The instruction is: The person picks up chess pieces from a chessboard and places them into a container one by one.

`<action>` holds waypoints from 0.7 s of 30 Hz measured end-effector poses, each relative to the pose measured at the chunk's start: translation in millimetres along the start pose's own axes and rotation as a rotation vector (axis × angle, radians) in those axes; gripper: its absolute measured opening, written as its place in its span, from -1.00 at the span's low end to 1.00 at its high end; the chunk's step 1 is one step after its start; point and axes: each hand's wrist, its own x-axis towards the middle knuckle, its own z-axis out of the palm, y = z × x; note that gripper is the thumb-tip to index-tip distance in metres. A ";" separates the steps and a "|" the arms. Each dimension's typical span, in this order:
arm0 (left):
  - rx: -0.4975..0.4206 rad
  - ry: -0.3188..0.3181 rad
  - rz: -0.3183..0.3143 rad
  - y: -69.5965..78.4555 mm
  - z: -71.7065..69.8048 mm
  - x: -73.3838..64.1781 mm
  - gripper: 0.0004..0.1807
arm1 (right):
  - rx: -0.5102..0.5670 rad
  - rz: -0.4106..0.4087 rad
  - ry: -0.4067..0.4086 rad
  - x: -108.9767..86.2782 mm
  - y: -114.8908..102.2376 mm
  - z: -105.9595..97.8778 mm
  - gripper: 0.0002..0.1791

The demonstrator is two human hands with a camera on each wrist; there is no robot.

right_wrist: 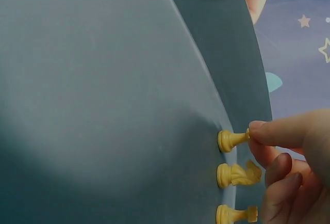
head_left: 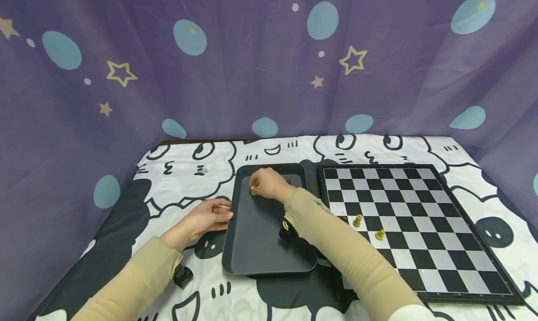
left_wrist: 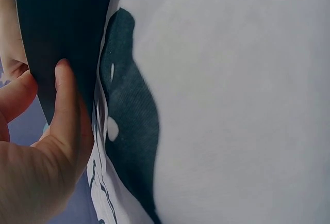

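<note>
My right hand (head_left: 269,184) pinches the top of a yellow chess piece (right_wrist: 230,140) between thumb and forefinger; its head is hidden by the fingertips. The piece's base is at the foot of the grey tray's wall, on the tray's left side. Lined up beside it in the right wrist view are a yellow knight (right_wrist: 237,175) and a yellow rook (right_wrist: 235,214). At the left rim of the tray (head_left: 269,246), my left hand (head_left: 208,217) holds the wall, thumb on one side and fingers along the outside.
Right of the tray lies a black-and-white chessboard (head_left: 407,213). Two yellow pawns stand on it, a nearer pawn (head_left: 380,234) and a farther pawn (head_left: 357,221). A reddish-brown piece (head_left: 343,218) shows partly behind the right sleeve. A patterned cloth (head_left: 189,171) covers the table.
</note>
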 end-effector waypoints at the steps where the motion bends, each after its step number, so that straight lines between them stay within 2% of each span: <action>1: 0.001 0.001 0.000 -0.1 0.1 0.1 -0.48 | -0.002 0.003 0.001 0.1 -0.1 0.4 -0.82; 21: -0.026 -0.016 0.013 0.5 0.2 -2.2 -0.48 | 0.013 0.011 0.008 0.7 0.6 -1.4 -0.79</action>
